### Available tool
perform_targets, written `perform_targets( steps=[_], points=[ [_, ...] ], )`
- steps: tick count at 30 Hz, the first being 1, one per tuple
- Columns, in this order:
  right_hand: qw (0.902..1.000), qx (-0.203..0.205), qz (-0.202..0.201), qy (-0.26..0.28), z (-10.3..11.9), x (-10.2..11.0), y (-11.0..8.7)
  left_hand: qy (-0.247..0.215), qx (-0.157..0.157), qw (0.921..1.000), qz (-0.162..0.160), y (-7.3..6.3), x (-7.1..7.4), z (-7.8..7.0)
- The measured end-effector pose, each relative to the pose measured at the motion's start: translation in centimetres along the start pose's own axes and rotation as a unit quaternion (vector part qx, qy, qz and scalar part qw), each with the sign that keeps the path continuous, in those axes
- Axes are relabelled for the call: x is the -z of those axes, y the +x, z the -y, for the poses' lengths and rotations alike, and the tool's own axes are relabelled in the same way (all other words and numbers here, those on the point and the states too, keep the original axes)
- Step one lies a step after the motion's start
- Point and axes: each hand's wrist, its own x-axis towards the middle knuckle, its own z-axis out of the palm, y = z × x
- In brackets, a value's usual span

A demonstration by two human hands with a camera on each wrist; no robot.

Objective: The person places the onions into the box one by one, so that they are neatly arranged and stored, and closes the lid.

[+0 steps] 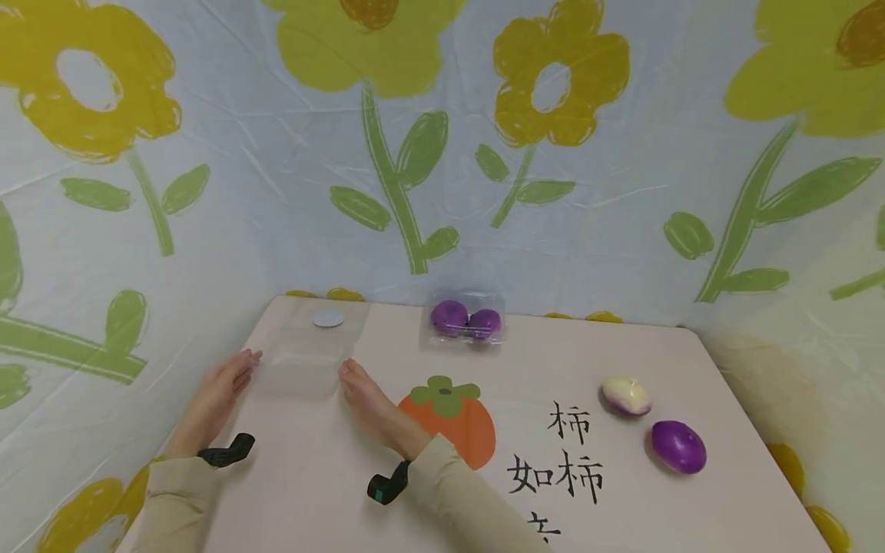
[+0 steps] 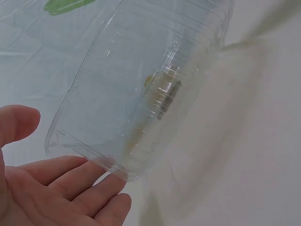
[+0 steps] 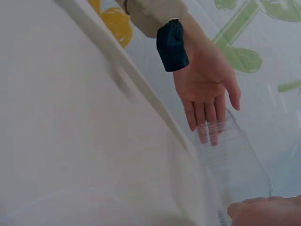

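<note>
A clear plastic box [image 1: 299,378] lies at the table's far left, a white oval label [image 1: 328,318] showing near its back. My left hand [image 1: 216,395] is at its left side, fingers nearly straight. In the left wrist view, that hand's fingertips [image 2: 115,183] meet the lower end of the clear wall [image 2: 113,89], with the thumb held apart. Opposite it, my right hand [image 1: 373,403] has its extended fingertips at the box's right near edge. The right wrist view shows the left palm [image 3: 202,80] facing the box, while only part of the right hand [image 3: 268,212] appears.
Another clear box [image 1: 470,295] with two purple rounded things [image 1: 450,317] stands at the back edge. On the right lie a cream-and-purple rounded piece [image 1: 626,395] and a glossy purple one [image 1: 678,447]. A printed persimmon [image 1: 452,430] marks the tabletop. Flowered cloth [image 1: 290,192] surrounds the table.
</note>
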Motion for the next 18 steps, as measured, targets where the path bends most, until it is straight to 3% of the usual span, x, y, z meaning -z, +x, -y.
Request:
perform_targets(
  steps=[4, 9, 14, 18],
  points=[
    [0.9998, -0.003, 0.016, 0.008, 0.1, -0.2, -0.3, 0.005, -0.011, 0.9999, 0.008, -0.2, 0.2, 0.4],
    [0.999, -0.004, 0.03, 0.033, 0.1, 0.2, -0.9, 0.046, -0.022, 0.9987, 0.008, -0.9, 0.3, 0.6],
    [0.998, -0.025, 0.043, 0.038, 0.1, 0.5, -2.8, 0.067, -0.024, 0.9974, 0.005, -2.8, -0.1, 0.9],
    [0.9968, -0.043, 0.061, 0.03, 0.0, 0.6, -5.1, 0.028, -0.023, 0.9993, 0.006, -4.8, -0.7, 1.4]
  ],
)
